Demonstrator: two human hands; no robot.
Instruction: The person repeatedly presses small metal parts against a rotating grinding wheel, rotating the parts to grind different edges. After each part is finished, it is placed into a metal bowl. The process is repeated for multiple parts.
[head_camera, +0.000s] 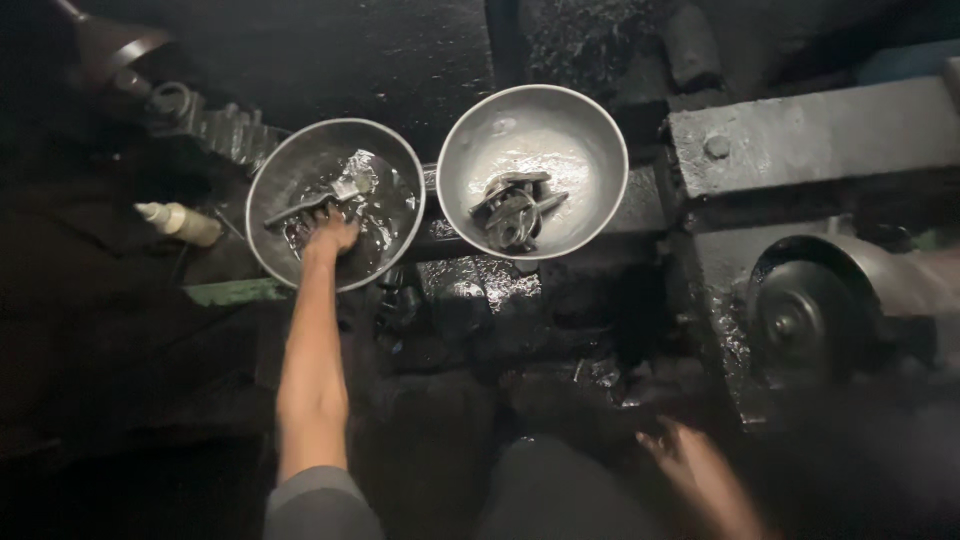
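Left hand (330, 235) grasping oily metal part (312, 203) in left bowl (270, 165), 10 o'clock; right hand (700, 470) released, 5 o'clock; likely heavy, rigid, slippery: grip mid-shank.

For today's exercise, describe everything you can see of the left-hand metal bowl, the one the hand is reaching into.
The left metal bowl is round, shallow and grey, like steel, with a thin bright rim. It sits upright on a dark, oily surface, close beside a second bowl. Inside lies shiny liquid and a long flat metal part. The left hand reaches over its near rim, fingers at that part.
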